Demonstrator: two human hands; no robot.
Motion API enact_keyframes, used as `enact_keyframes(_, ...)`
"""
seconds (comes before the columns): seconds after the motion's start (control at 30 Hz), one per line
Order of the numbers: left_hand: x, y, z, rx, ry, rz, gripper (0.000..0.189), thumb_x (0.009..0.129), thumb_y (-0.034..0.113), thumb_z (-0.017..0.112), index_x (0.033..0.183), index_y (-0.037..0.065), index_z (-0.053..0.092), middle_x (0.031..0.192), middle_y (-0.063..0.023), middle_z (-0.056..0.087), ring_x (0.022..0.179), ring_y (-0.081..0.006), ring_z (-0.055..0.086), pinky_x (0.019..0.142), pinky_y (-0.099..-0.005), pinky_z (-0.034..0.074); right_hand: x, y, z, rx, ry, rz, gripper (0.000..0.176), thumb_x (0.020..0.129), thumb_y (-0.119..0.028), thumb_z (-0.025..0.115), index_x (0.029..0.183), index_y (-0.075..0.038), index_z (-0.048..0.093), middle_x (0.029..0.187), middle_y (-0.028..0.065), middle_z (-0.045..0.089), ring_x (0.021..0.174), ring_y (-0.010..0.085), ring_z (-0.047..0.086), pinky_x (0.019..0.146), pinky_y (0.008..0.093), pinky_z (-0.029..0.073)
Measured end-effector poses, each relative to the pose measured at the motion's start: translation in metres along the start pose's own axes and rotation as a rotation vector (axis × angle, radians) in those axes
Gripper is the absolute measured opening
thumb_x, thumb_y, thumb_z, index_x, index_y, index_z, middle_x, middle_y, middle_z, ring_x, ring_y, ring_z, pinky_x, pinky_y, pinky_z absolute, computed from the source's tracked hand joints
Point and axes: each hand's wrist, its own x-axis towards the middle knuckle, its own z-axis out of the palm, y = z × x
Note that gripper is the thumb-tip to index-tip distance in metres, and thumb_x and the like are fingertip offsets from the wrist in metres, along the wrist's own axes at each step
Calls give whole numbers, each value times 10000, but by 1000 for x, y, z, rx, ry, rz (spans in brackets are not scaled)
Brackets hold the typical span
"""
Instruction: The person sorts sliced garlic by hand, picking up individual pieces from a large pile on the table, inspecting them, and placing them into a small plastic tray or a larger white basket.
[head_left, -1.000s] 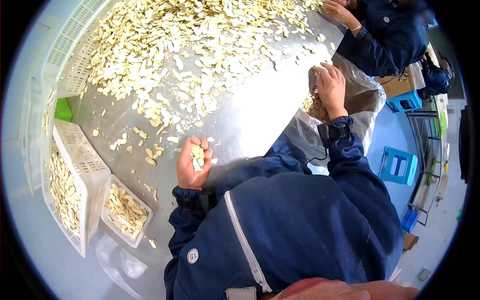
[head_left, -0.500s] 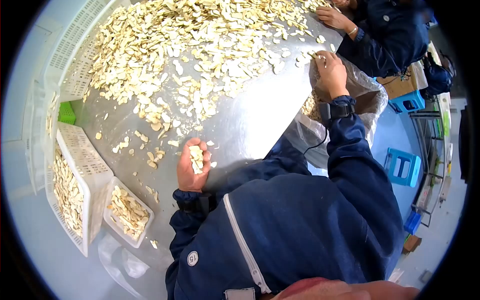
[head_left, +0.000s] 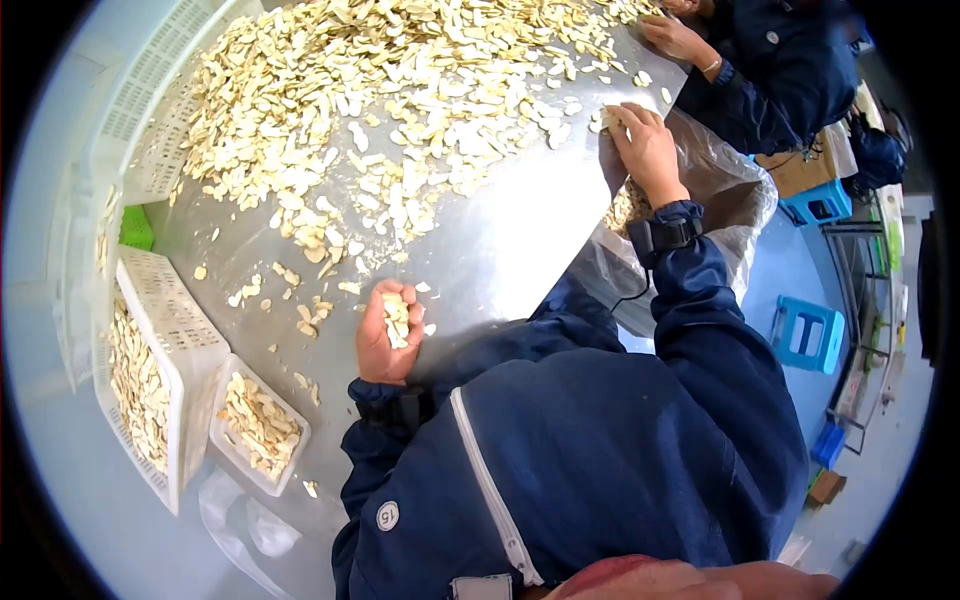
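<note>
left hand (head_left: pixel 388 338) half-closed, cupping pale flat slices (head_left: pixel 397 318) at near edge of shiny steel table (head_left: pixel 520 230). right hand (head_left: pixel 645 145), nearer the heap (head_left: pixel 400 90), curled over slices at right edge; grasp unclear.

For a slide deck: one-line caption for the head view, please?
Left hand cups pale slices over the steel table; right hand touches the heap edge beside a plastic bag.
</note>
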Motion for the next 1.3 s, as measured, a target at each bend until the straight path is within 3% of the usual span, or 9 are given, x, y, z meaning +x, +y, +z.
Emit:
enact_keyframes(0.07,0,0,-2,-8,-17,0,313,1131,360,458,1213,87,588,1075,-98,605,845,-188,601,569,-265,488,0,-3,-3,78,-111,88,220,941,-228,696,1122,-111,737,1106,134,745,1057,365,678,909,466,539)
enact_keyframes(0.23,0,0,-4,-11,-21,-17,304,1126,353,476,1202,83,594,1072,-101,616,858,-197,606,584,-275,486,-18,22,-15,-86,-62,109,211,969,-283,677,1059,-103,741,1039,120,756,1029,362,683,864,483,535)
enact_keyframes(0.43,0,1,-1,2,-40,-20,297,1135,336,458,1229,79,573,1087,-92,577,859,-178,563,591,-255,458,-28,27,-20,-100,-44,227,210,989,-265,644,1138,-138,723,1036,136,753,951,368,710,794,467,557)
enact_keyframes(0.53,1,1,-3,0,-57,-16,296,1129,343,472,1220,84,583,1084,-96,598,872,-188,589,607,-264,470,-18,19,-22,-1,-105,266,268,994,-224,655,1241,-133,703,1049,166,750,964,363,725,806,444,564)
enact_keyframes(0.8,-1,-1,-1,7,-67,6,301,1141,319,444,1242,65,568,1085,-99,575,857,-176,570,603,-261,469,15,-20,-11,330,-196,309,289,964,-251,669,1202,-105,743,1036,174,762,944,334,744,821,409,573)
enact_keyframes(0.9,0,-1,-2,-3,-79,1,305,1138,325,451,1243,65,569,1093,-103,583,867,-178,577,606,-262,475,25,-41,0,78,-169,81,307,965,-286,666,1223,-137,739,1187,141,735,1131,367,666,958,452,536)
enact_keyframes(1.07,2,-1,-6,13,-102,5,306,1127,349,481,1217,77,587,1085,-92,608,888,-186,609,638,-271,492,67,-91,57,294,-137,-216,373,1012,-387,636,1314,-177,698,1306,144,693,1203,381,634,1024,466,511)
enact_keyframes(1.23,-2,0,0,7,-31,-1,308,1138,343,452,1239,78,573,1086,-91,592,864,-175,592,614,-267,490,86,-126,92,-118,-46,-143,475,982,-477,666,1361,-191,679,1419,130,643,1277,378,607,1077,460,482)
enact_keyframes(1.3,-3,1,0,20,-26,4,311,1140,346,447,1238,79,574,1086,-89,592,863,-173,592,613,-268,490,86,-120,86,159,-235,-218,433,978,-434,676,1340,-198,696,1420,140,640,1269,395,608,1078,463,486)
